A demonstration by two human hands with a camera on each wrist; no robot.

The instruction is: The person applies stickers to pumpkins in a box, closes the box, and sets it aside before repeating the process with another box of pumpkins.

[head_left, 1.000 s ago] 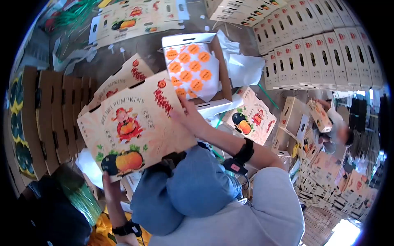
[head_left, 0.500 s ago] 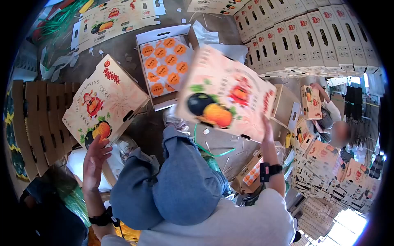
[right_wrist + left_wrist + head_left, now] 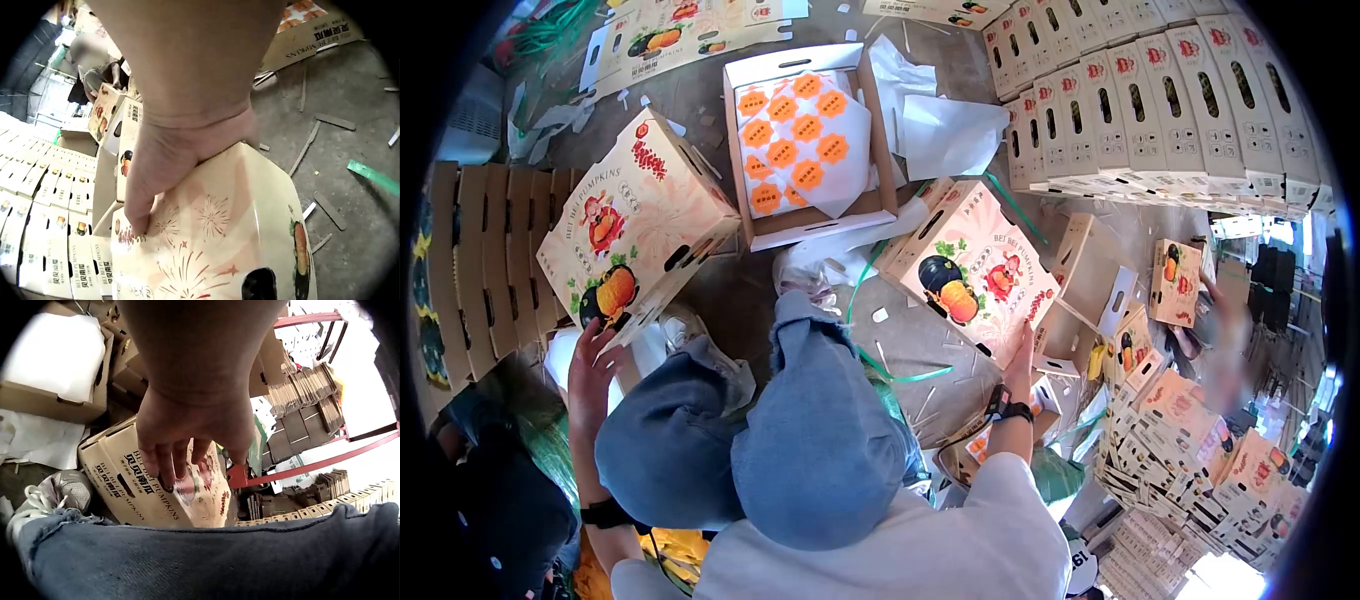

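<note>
On the right, my right hand (image 3: 1018, 362) grips the edge of a closed printed pumpkin carton (image 3: 983, 275), which overlaps another carton in the head view. In the right wrist view the thumb (image 3: 139, 215) presses the carton's printed face. A second closed pumpkin carton (image 3: 635, 225) stands tilted at the left. Loosely bent fingers of my left hand (image 3: 590, 375) are right at its lower edge; the left wrist view has this hand (image 3: 194, 422) over the carton's lettered side. Between them lies an open carton (image 3: 884, 150) with white paper (image 3: 840, 150) bearing orange stickers.
Brown trays (image 3: 495, 270) are stacked at the far left. Rows of upright cartons (image 3: 1140, 110) fill the upper right. Loose white paper (image 3: 950, 135), a green strap (image 3: 905, 377) and scraps lie on the floor. Another person (image 3: 1225, 330) handles a carton at the right.
The carton held in both hands a second ago has swung rightward in my right hand and come down there. My left hand has stayed by the left carton, its fingers now looser.
</note>
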